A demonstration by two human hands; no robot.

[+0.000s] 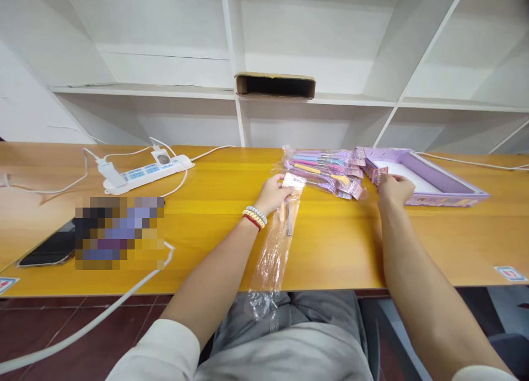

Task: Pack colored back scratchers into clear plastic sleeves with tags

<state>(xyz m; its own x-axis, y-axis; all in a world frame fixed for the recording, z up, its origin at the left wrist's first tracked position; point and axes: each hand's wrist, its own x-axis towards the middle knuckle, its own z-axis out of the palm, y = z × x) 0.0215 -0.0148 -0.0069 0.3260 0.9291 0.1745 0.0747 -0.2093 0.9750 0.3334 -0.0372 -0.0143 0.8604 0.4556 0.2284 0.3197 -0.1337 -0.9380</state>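
My left hand pinches the white top of a long clear plastic bag. A slim pen-like item and an orange strip show inside it near the top. The bag's lower end hangs over the table edge. My right hand is closed on a small pink printed card at the left side of a purple open box. Between the hands, a bit farther back, lies a pile of plastic-wrapped colourful pen-like items with pink tags.
A white power strip with plugs and cables lies at the left back. A phone lies at the left beside a blurred area. White shelves rise behind the table, holding a cardboard box. A thick white cable crosses the front left.
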